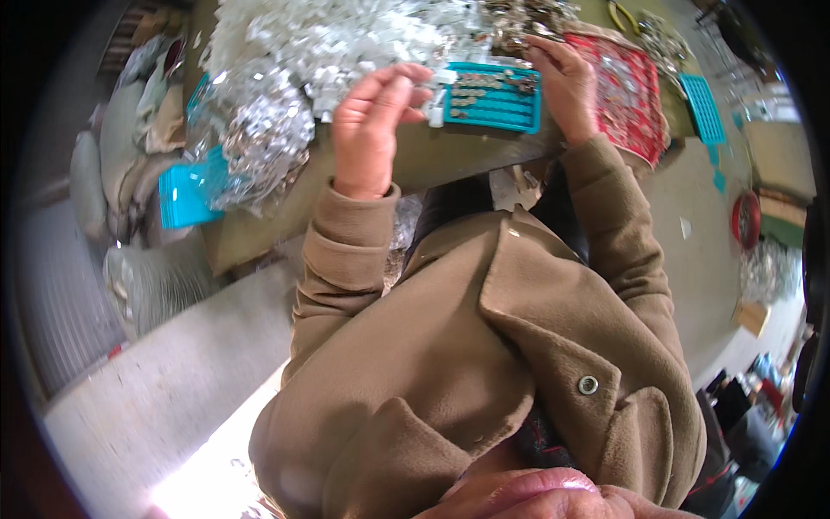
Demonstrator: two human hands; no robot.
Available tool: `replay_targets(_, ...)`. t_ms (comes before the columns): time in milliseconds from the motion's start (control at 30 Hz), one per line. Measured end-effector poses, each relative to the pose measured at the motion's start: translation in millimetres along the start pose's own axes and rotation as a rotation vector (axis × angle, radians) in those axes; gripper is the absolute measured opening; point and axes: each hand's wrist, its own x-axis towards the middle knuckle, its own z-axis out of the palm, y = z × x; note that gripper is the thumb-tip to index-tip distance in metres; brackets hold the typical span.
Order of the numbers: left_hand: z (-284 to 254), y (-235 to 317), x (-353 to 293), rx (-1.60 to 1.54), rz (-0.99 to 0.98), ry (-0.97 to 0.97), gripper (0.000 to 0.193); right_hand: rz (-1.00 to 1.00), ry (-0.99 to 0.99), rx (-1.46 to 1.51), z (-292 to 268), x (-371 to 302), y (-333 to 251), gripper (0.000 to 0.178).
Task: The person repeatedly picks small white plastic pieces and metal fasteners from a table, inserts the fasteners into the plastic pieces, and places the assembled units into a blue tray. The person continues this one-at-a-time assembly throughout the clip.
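Note:
On the work table lies a teal ridged tray (493, 118) with rows of small metal pieces in its left and upper part. My left hand (370, 125) is at the tray's left side, thumb and fingers drawn together. Small whitish translucent pieces (436, 115) are right by its fingertips; whether the fingers grip one, I cannot tell. My right hand (569, 86) is just beyond the tray's right side. Its thumb and forefinger pinch together near the tray's upper right corner, close to a pile of small brownish metal parts (532, 17). What lies between those fingertips is too small to make out.
A large heap of clear plastic pieces (346, 35) covers the table's far left. Beside it sits a clear bag of shiny pieces (268, 130) near teal trays (183, 197). At right are a red cloth-lined tray (653, 112) and another teal tray (702, 108). Sacks (121, 130) stand left.

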Motion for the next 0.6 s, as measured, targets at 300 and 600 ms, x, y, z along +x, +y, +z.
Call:
replay_targets(300, 69, -36, 10, 0.468, 0.312, -0.171, 0.033, -0.015, -0.249, 0.564, -16, -37, -39, 0.02)
replay_targets(600, 67, -45, -16, 0.76, 0.373, 0.033, 0.008, 0.188, -0.143, 0.646, -22, -62, -56, 0.018)
